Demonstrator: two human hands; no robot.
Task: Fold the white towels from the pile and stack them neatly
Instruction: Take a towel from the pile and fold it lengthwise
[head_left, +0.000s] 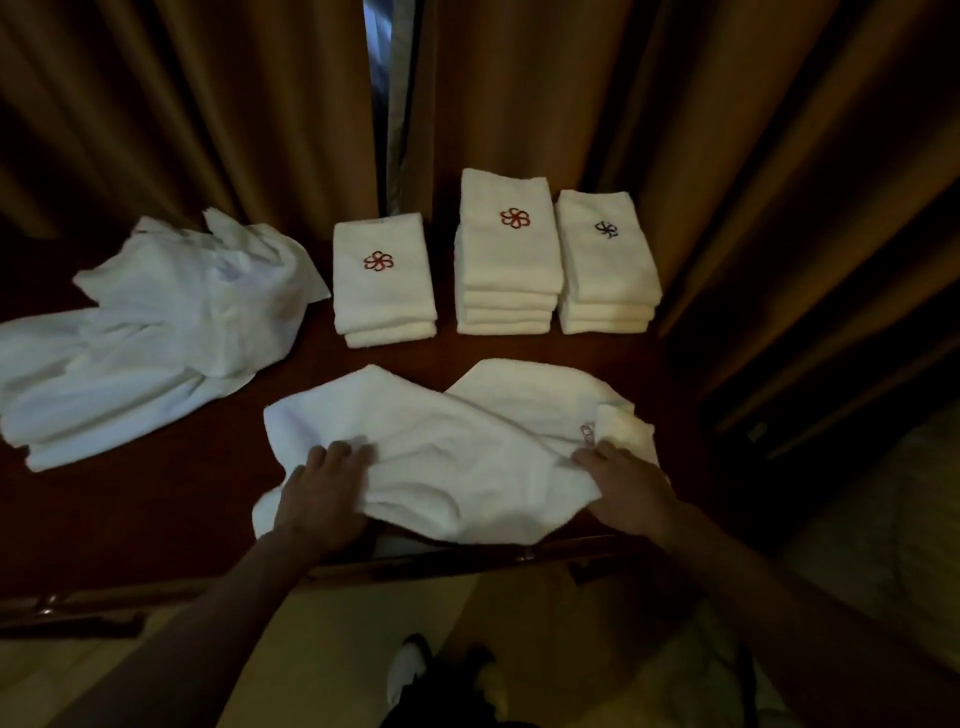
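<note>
At six o'clock on the surface, left hand and right hand grip a rumpled towel; flattening it comes next, then folding.

no words or numbers can be read. embroidered flower emblems are seen on the top towels: red on the left stack and middle stack, dark on the right stack.
</note>
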